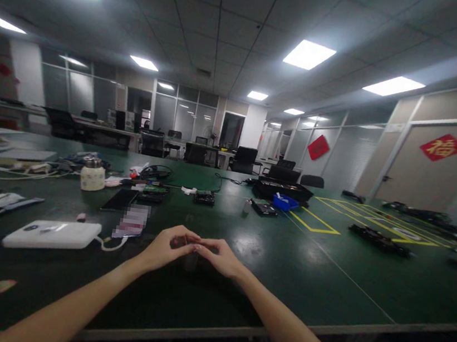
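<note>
My left hand (pixel 168 248) and my right hand (pixel 221 256) meet at their fingertips just above the dark green table (pixel 281 279). On both, the thumb and fingers are brought together in a pinch. Whatever lies between the fingertips, if anything, is too small and blurred to make out. Left of my left hand lie a flat card or packet (pixel 131 223), partly pixelated, and a white power bank (pixel 54 234) with a short white cable (pixel 113 245). A dark flat panel (pixel 120 200) rests behind them.
Farther back are a cream jar (pixel 93 177), small circuit boards (pixel 205 197), a black drive-like unit (pixel 264 208), a blue tray (pixel 285 202) and a black open case (pixel 283 186). To the right, a long black part (pixel 379 239) lies near yellow tape outlines (pixel 322 230).
</note>
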The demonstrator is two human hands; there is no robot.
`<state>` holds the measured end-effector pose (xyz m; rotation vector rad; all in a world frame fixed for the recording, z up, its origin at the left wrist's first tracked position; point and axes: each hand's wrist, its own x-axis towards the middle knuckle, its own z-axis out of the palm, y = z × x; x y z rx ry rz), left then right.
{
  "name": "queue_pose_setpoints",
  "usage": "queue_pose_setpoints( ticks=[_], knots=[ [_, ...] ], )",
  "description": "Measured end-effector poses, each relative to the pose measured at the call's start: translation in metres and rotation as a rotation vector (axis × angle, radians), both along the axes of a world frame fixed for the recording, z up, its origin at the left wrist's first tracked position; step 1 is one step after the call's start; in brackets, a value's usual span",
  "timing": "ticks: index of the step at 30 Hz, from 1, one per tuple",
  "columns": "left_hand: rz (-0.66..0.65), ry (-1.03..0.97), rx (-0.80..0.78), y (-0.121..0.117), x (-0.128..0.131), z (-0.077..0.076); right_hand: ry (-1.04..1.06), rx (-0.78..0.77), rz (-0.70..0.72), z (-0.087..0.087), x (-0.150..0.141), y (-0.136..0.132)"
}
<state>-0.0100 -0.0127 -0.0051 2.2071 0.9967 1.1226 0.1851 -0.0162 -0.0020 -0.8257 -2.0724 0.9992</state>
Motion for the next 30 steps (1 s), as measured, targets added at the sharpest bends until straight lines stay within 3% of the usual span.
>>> queue_pose_setpoints(
  ticks=[4, 9, 13, 15, 19, 22, 26, 30],
  knots=[
    [0.007, 0.011, -0.007, 0.003, -0.001, -0.003, 0.041, -0.073, 0.011, -0.004, -0.001, 0.004],
    [-0.003, -0.007, -0.014, 0.004, -0.002, -0.001, 0.041, -0.042, 0.038, -0.006, -0.004, 0.003],
    [0.2, -0.012, 0.079, 0.018, -0.009, -0.005, 0.016, -0.01, 0.017, -0.007, -0.005, 0.002],
    [0.311, 0.086, 0.106, 0.028, -0.015, -0.012, 0.002, 0.004, 0.017, -0.007, -0.005, 0.002],
    [0.429, 0.356, 0.059, 0.042, -0.025, -0.031, -0.022, 0.025, 0.019, -0.005, -0.005, 0.001],
    [0.469, 0.357, 0.071, 0.042, -0.025, -0.033, -0.028, 0.038, 0.033, -0.005, -0.004, 0.001],
    [0.395, 0.164, 0.147, 0.03, -0.018, -0.018, -0.05, 0.087, 0.021, -0.008, -0.004, 0.004],
    [0.156, 0.003, 0.125, 0.015, -0.009, -0.005, -0.098, 0.141, -0.016, -0.011, -0.004, 0.006]
  ],
)
